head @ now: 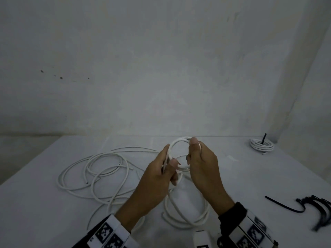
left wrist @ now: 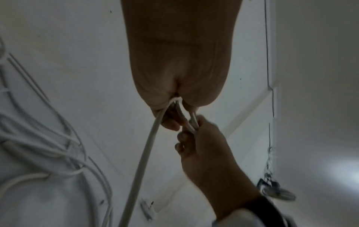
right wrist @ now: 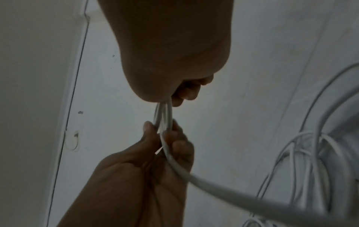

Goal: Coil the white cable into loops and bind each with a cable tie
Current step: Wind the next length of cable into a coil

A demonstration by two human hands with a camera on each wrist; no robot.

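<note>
Both hands hold a small coil (head: 176,142) of white cable above the table. My left hand (head: 165,165) pinches its left and lower side between thumb and fingers. My right hand (head: 194,154) grips its right side, thumb up on the top of the coil. More white cable (head: 100,169) lies loose in wide loops on the table to the left, and some (head: 186,217) lies under my wrists. In the left wrist view the cable (left wrist: 143,155) runs down from the left hand (left wrist: 174,116). In the right wrist view both hands pinch the cable strands (right wrist: 165,119).
A coiled white cable (head: 262,145) with a black tie sticking up sits at the table's far right. Several black cable ties (head: 315,208) lie at the right edge, one (head: 284,205) apart from the bunch. A wall stands behind the white table (head: 250,176).
</note>
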